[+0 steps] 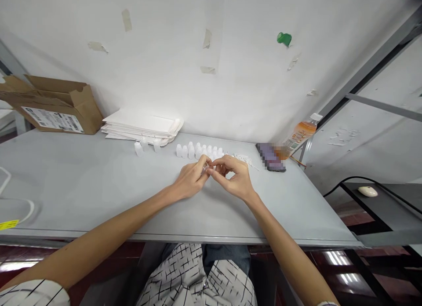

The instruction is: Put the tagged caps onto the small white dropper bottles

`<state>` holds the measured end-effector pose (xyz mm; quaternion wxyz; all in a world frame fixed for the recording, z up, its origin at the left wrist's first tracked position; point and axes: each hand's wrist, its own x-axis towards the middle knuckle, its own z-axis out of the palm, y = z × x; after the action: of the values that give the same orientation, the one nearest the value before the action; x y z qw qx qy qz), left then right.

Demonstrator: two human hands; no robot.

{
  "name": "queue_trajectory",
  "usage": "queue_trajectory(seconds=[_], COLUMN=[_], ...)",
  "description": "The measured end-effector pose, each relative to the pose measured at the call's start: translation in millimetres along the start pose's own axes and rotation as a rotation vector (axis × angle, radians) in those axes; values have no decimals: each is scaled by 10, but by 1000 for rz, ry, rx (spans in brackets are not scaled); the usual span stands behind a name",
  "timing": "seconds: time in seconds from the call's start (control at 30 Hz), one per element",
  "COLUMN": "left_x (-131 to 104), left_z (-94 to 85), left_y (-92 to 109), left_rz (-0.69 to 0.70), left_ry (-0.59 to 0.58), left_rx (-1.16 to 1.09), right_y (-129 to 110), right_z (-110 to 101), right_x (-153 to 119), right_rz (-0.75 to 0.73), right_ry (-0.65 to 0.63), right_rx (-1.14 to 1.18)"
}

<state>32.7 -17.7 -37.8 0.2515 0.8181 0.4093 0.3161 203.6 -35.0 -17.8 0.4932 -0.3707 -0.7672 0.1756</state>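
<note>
My left hand [193,176] and my right hand [234,176] meet above the middle of the table, fingertips pinched together. Between the left fingers shows part of a small translucent plastic piece [205,167], mostly hidden, so its kind is unclear. What the right fingertips pinch is too small and covered to make out. Just behind the hands stand several small white plastic bottles [190,151] in rows, upright and close together. A heap of tiny white pieces [243,158] lies beyond my right hand. Farther left are a few more small bottles [139,149].
The grey table [99,183] meets a white wall. At the back left are an open cardboard box [59,106] and a stack of white envelopes [138,123]. A phone [271,157] and an orange drink bottle [298,136] are at the right. A white cable [31,209] crosses the left edge.
</note>
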Motion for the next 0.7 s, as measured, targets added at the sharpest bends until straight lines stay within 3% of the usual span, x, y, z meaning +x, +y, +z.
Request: queue_trajectory(seconds=[0.23, 0.37, 0.53, 0.7], left_x=[-4, -11, -20, -26], left_z=[24, 46, 56, 67], left_y=[-11, 3, 24, 15], left_rz=[30, 45, 49, 55], left_ry=[0, -4, -17, -52], left_rx=[171, 224, 209, 136], right_y=[2, 22, 20, 18], right_z=[-3, 12, 10, 8], right_x=[3, -8, 0, 1], right_rz=[0, 2, 20, 49], right_ry=[-130, -109, -89, -170], right_rx=[-13, -22, -13, 3])
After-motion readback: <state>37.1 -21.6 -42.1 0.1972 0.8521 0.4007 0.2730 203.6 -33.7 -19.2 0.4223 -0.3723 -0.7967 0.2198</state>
